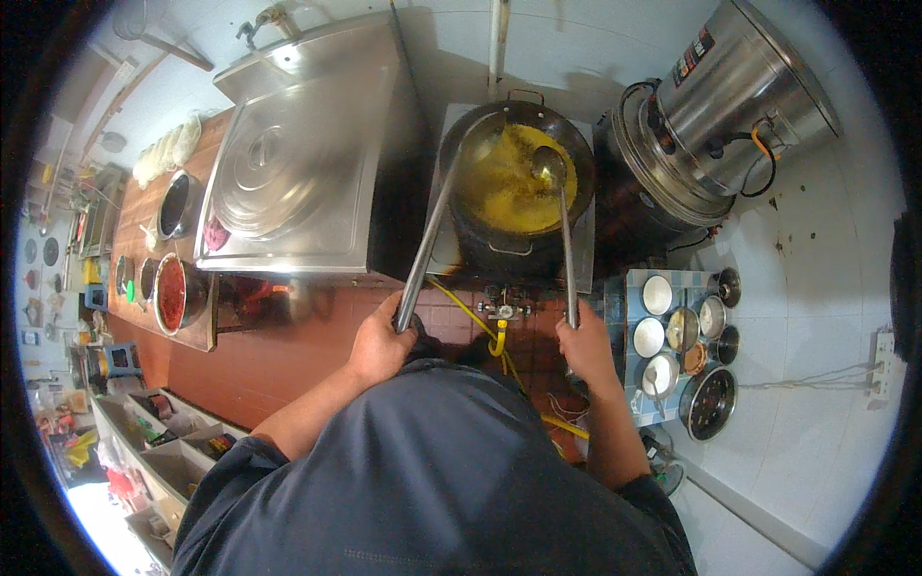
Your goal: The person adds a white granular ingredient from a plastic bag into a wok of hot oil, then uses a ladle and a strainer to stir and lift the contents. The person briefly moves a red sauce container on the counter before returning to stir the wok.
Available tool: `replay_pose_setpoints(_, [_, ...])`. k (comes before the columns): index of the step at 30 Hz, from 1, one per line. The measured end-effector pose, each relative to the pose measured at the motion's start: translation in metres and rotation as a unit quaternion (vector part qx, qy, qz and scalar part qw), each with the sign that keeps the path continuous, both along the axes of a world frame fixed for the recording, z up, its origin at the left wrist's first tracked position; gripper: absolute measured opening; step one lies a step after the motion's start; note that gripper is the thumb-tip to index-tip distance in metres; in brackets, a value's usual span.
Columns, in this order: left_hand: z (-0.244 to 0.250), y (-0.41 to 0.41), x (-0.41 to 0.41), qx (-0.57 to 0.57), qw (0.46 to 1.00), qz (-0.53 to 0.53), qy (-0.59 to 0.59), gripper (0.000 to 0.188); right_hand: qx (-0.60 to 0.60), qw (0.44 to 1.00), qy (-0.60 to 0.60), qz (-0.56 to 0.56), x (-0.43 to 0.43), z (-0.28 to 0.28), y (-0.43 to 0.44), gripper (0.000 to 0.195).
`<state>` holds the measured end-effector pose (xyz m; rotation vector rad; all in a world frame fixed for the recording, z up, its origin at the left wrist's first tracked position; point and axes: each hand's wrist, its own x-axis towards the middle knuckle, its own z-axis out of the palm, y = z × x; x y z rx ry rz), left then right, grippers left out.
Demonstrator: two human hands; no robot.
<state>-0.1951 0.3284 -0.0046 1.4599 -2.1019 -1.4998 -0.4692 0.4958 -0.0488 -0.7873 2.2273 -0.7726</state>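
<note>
A large dark wok (461,209) with yellow, foamy oil (497,180) in it sits on a stove straight in front of me. My left hand (384,340) grips the long metal handle of a round strainer (481,137), whose head rests over the wok's far left side. In my right hand (585,344) is the handle of a metal ladle (549,165). The ladle's bowl is at the right part of the oil, and whether it dips below the surface is hard to tell. Both handles slope down toward me over the wok's near rim.
A stainless steel counter (317,209) stands left of the stove. Large steel barrels (727,101) stand at the right. Bowls of white seasoning (657,295) occupy a tiled side table. A wooden table (137,216) holds a bowl of red paste (171,295). A yellow gas hose (461,306) runs below the stove.
</note>
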Motion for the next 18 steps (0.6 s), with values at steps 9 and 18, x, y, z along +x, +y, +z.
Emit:
replay_pose_setpoints(9, [-0.005,0.001,0.003,-0.006,1.0,0.008,-0.004,0.051,-0.042,0.996,-0.062,-0.043,-0.011,0.001,-0.008,0.015])
replay_pose_setpoints(18, [-0.01,0.0,0.002,-0.015,1.0,0.001,-0.001,0.052,-0.112,0.942,-0.307,-0.079,-0.012,0.021,-0.012,0.012])
